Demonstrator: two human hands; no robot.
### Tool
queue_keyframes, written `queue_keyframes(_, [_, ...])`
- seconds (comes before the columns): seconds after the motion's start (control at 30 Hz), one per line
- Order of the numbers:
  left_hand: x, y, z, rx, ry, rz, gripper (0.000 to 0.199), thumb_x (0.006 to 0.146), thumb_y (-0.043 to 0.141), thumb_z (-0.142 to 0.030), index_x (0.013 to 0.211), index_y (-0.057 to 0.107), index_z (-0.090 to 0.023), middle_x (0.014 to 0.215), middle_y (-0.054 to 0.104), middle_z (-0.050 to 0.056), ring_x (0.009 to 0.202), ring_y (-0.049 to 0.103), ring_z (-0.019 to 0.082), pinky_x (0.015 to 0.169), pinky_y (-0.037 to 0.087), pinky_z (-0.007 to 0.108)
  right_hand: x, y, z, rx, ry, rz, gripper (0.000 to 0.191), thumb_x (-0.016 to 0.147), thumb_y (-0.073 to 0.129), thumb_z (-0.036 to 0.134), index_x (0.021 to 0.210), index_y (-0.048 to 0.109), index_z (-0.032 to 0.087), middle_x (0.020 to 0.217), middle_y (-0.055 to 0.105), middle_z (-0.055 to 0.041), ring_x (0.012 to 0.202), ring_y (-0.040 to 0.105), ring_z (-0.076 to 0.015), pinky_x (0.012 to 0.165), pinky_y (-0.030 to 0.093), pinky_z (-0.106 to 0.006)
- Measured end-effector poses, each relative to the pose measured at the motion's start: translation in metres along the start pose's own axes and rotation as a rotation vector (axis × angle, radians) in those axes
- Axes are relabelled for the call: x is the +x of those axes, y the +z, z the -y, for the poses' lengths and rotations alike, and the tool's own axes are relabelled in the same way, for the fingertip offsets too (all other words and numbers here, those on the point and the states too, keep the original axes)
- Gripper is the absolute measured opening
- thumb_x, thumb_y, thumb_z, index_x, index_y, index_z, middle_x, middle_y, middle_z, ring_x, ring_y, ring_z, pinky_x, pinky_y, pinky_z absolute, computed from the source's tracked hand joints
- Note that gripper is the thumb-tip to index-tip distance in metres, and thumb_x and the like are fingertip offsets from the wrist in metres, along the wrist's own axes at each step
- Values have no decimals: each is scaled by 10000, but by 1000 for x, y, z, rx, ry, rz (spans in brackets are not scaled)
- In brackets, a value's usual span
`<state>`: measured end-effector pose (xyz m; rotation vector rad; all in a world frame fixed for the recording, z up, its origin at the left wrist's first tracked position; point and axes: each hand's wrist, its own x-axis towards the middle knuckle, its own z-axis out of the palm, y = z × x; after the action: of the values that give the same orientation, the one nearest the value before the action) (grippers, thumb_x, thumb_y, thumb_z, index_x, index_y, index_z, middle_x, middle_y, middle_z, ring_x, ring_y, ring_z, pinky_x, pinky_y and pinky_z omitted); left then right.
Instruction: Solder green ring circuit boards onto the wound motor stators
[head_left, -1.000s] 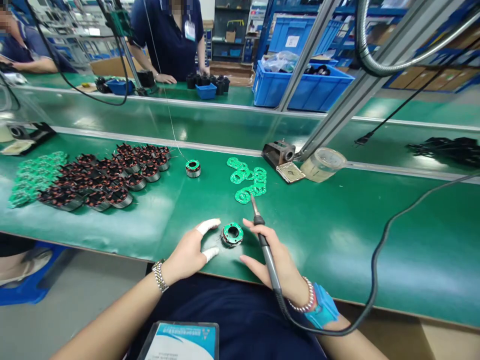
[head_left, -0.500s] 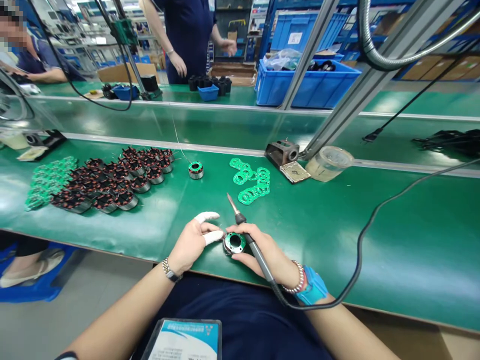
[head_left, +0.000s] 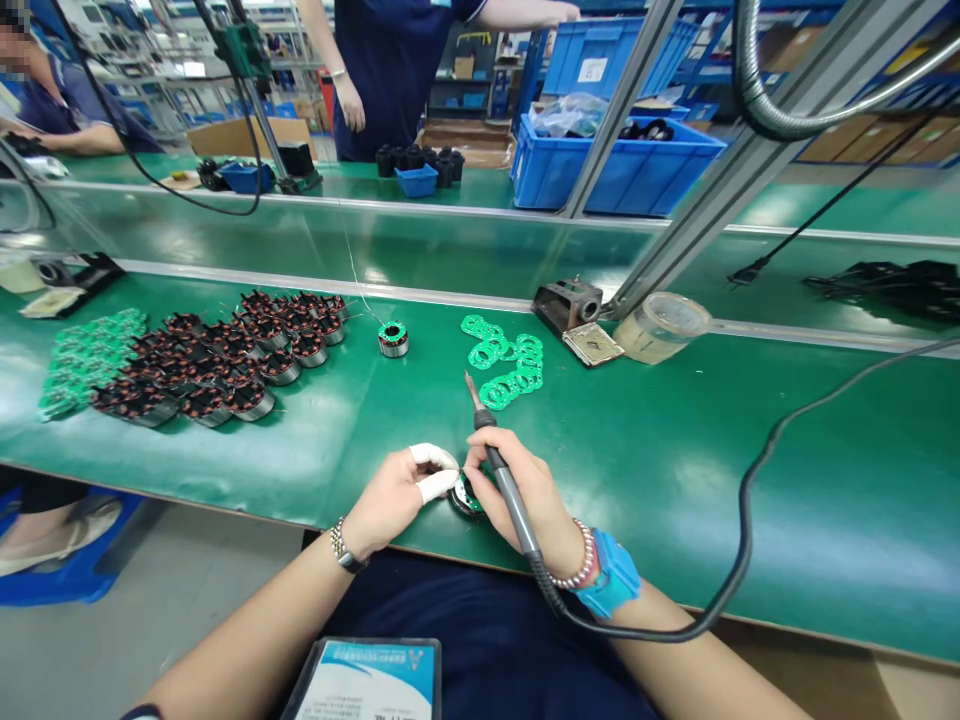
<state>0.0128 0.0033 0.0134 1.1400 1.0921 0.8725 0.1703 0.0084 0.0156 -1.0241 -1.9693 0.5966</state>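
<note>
A motor stator [head_left: 463, 501] with a green ring-shaped circuit board on top lies on the green bench close to its front edge. My left hand [head_left: 391, 498], with white cots on thumb and forefinger, is pinched at the stator's upper left rim. What sits between those fingertips is too small to make out. My right hand [head_left: 529, 490] holds a soldering iron [head_left: 510, 492] lying across it, tip pointing up and away from the stator. The right thumb and forefinger also come together over the board's far side and partly cover it.
Many wound stators [head_left: 225, 360] and a heap of green boards [head_left: 94, 360] lie left. One stator with a board [head_left: 393, 340] stands mid-bench. Loose ring boards [head_left: 510, 365], an iron stand [head_left: 568, 303] and a plastic tub [head_left: 661, 328] lie beyond my hands. The iron's cable [head_left: 742, 530] loops right.
My left fingers have closed together at the stator's rim. My right fingertips have moved from the stator's sides to its top, and the iron's tip has shifted slightly up and right.
</note>
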Motion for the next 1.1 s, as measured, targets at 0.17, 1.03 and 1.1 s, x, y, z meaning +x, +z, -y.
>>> queue_keyframes(0.17, [-2,2,3,26,-33,13,182,745,573,-316,696,527,-147,576,526,-31,494,501,83,528,419,214,-4,-2,8,-95,-75,26,268,773,436,65,999,470,205,723,546,-21,675,521,-167,614,476,-290])
queue_keyframes(1.03, [-4,-1,5,-1,-104,29,97,720,569,-236,703,537,-147,582,575,-23,532,566,102,591,451,241,-25,-51,22,80,43,-5,160,764,529,114,838,652,185,618,638,-27,539,573,-132,501,471,-252])
queue_keyframes(1.1, [-4,-1,5,4,-104,27,92,722,567,-232,705,536,-147,579,577,-23,531,567,103,591,451,242,-25,-51,22,87,31,-4,164,760,531,105,842,651,180,616,637,-26,538,570,-129,502,468,-248])
